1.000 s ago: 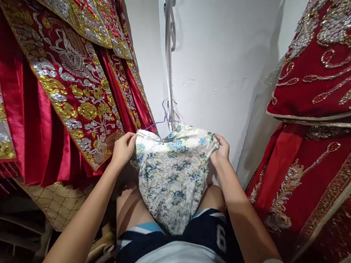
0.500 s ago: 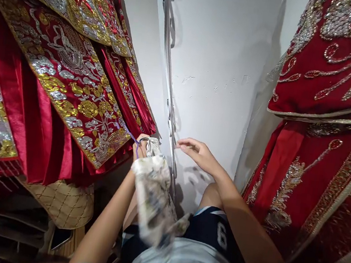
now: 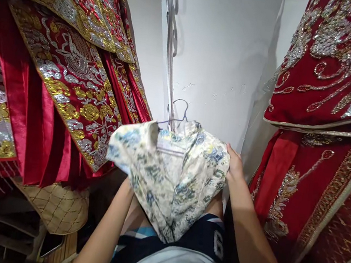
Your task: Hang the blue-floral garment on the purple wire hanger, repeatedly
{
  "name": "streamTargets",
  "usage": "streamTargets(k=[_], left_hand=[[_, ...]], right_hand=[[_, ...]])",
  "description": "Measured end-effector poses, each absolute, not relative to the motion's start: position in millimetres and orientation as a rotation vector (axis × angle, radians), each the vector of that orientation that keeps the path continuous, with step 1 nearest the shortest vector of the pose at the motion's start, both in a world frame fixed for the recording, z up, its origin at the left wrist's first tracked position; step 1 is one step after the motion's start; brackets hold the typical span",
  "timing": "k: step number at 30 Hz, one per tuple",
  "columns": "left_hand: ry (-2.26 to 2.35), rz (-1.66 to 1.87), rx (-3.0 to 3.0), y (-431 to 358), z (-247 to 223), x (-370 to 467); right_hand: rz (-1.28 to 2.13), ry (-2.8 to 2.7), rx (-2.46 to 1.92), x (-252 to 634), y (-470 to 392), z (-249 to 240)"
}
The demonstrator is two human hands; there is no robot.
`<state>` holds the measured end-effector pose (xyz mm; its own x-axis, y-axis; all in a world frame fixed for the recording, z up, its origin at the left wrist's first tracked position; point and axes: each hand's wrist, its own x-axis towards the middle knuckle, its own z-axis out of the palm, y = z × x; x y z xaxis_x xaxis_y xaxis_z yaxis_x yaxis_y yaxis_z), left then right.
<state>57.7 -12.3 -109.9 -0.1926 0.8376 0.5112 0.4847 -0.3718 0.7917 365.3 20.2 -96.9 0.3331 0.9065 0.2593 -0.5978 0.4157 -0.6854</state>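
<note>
A floral shirt (image 3: 168,182), cream with blue, grey and yellow flowers, hangs spread open in front of my lap. It is on a thin purple hanger (image 3: 184,113), whose hook rises above the collar and whose crossbar shows in the neck opening. My right hand (image 3: 235,165) grips the shirt at its right shoulder edge, the thumb on the near side. My left forearm (image 3: 106,226) reaches up behind the cloth at the left, so the left hand and its fingers are hidden by the shirt.
Red embroidered costumes with gold and silver sequins (image 3: 80,89) hang at the left. More beaded red garments (image 3: 325,95) hang at the right. A metal rail (image 3: 169,53) runs along the white wall (image 3: 220,38) ahead. A phone (image 3: 51,244) lies on wood at lower left.
The bunched shirt has been raised and spread wide on its hanger. My right hand has moved from empty air to the shirt's right edge; my left hand has gone behind the cloth.
</note>
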Motion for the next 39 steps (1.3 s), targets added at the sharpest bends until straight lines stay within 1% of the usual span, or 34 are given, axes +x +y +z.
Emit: streamTargets(k=[3, 4, 6, 9, 13, 16, 18, 19, 22, 23, 25, 28, 30, 35, 39], left_hand=[[0.947, 1.643, 1.266, -23, -131, 43], [0.837, 1.621, 1.089, -25, -139, 42], [0.873, 1.539, 0.924, -27, -155, 45], [1.040, 1.424, 1.006, -32, -177, 61], [1.001, 1.485, 1.063, -42, -201, 79], [1.045, 1.505, 1.031, -49, -215, 84], [1.078, 1.497, 1.003, -53, -220, 88], [1.088, 1.497, 0.990, -55, -221, 91], [1.088, 1.493, 1.015, -58, -219, 102], [1.086, 1.499, 1.044, -60, -217, 106], [1.083, 1.515, 1.102, -63, -211, 111], [1.122, 1.525, 1.142, -69, -203, 113], [1.161, 1.528, 1.165, -71, -202, 113], [1.241, 1.612, 1.271, -66, -210, 117], [1.335, 1.661, 1.230, -60, -218, 115]], right_hand=[[1.045, -0.650, -0.516, 354, 35, -84], [1.064, -0.678, -0.511, 347, 38, -80], [1.091, -0.757, -0.507, 335, 39, -77], [1.022, -0.849, -0.571, 332, 33, -88], [0.674, -0.950, -0.772, 349, 16, -126], [0.422, -0.820, -0.944, 349, 2, -159], [0.376, -0.793, -0.995, 336, -7, -177], [0.442, -0.885, -1.008, 326, -12, -184], [0.933, -1.460, -0.987, 290, -24, -192], [1.051, -1.615, -0.979, 280, -28, -192], [1.093, -1.767, -1.005, 266, -36, -188], [0.980, -1.821, -1.058, 264, -42, -179], [0.979, -1.853, -1.054, 270, -44, -177], [1.224, -1.749, -1.086, 281, -43, -176], [1.416, -1.564, -0.939, 272, -36, -151]])
